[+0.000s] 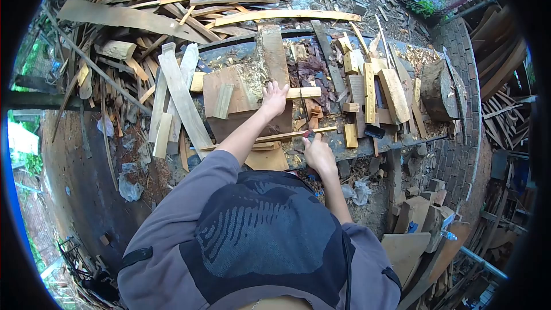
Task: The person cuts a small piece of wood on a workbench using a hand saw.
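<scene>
Head view: block [304,92] lies across the panel [241,120] on the bench [340,153], free end past the panel's edge. Left hand [275,97] has its fingers spread, pressing down on the block. Right hand [320,154] has fingers wrapped round the saw's handle; the saw [305,110] appears to cross the free end.

Judgement: weight straight down through the left palm, fingertips clear of the blade line, blade square to the grain, long light strokes, wrist in line with the blade.

Edges: bench's near edge is just by the right hand, so pull room is toward the torso. Slat [324,130] runs beside the handle, likely snag. Offcut [351,136] and drilled strip [369,93] limit sideways swing to the right.
</scene>
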Motion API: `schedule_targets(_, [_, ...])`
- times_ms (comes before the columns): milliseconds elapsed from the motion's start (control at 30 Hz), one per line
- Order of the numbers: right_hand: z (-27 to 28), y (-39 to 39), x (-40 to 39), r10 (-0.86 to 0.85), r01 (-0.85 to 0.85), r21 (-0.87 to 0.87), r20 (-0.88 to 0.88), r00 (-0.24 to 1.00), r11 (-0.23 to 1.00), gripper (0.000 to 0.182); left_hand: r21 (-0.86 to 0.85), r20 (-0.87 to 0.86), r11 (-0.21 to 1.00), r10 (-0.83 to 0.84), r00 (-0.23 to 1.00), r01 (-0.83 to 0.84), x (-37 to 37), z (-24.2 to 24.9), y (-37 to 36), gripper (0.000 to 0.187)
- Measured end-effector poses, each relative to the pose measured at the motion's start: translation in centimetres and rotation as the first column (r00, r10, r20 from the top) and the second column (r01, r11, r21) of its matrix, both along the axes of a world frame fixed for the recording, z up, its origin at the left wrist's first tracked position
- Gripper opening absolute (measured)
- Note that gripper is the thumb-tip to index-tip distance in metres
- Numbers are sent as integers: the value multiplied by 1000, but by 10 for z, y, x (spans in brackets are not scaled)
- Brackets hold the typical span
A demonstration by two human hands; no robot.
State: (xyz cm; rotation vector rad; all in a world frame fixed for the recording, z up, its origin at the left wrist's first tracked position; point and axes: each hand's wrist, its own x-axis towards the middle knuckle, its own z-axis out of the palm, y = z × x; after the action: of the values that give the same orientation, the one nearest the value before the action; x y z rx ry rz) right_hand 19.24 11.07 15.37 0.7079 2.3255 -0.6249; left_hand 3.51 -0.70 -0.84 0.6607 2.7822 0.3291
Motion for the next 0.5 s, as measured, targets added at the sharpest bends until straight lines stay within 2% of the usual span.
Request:
schedule_targets(100, [-17, -1, -11, -25, 25, 3, -42, 999, 1000, 50, -20, 16, 1000, -8, 1000, 8, -6, 0, 3, 50])
schedule_targets(200, [-69, -4, -48, -38, 41, 24, -132, 990, 999, 48, -39, 75, 999, -15, 997, 18, -5, 12, 3, 49])
schedule_targets(267, [-75, -4, -56, -21, 27, 39, -151, 988, 999, 47, -10, 29, 1000, 8, 1000, -8, -2, 8, 5, 51])
schedule_targets(367, [-57, 0, -48, 28, -24, 34, -111, 993, 999, 46, 0, -19, 1000, -1, 1000, 1, -1, 3, 4, 52])
schedule_targets(500, [-2, 5, -10, 79, -78, 16, -24, 997, 997, 45, 2, -19, 1000, -7, 1000, 7, -3, 2, 2, 51])
